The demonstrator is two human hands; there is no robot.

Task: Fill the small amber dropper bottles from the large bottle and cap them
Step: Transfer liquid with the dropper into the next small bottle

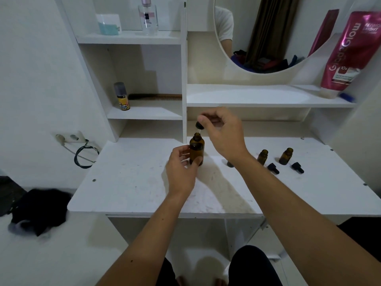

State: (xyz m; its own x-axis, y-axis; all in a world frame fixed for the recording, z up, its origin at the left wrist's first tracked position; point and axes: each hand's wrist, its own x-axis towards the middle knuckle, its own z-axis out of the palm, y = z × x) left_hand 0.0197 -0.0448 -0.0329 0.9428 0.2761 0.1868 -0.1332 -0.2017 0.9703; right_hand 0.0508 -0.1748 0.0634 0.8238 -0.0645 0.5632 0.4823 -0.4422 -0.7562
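A white desk [127,182] carried everything, its back edge meeting a shelf unit and a round mirror [268,38]. A pink tube [346,56] stood on the ledge toward the desk's right back corner. Near the middle of the back edge stood the large amber bottle [196,150], upright and uncapped, with the left hand [181,172] wrapped around its lower body, thumb and fingers touching the glass. The right hand [222,135] hovered just above the bottle's mouth, thumb and fingertips pinched narrowly on a black dropper cap [199,126] whose glass stem pointed down into the neck. To the right, two small amber bottles [262,156] [286,156] stood open and upright, well apart from the large one. Just in front of each lay a black dropper cap [273,168] [298,167] on its side.
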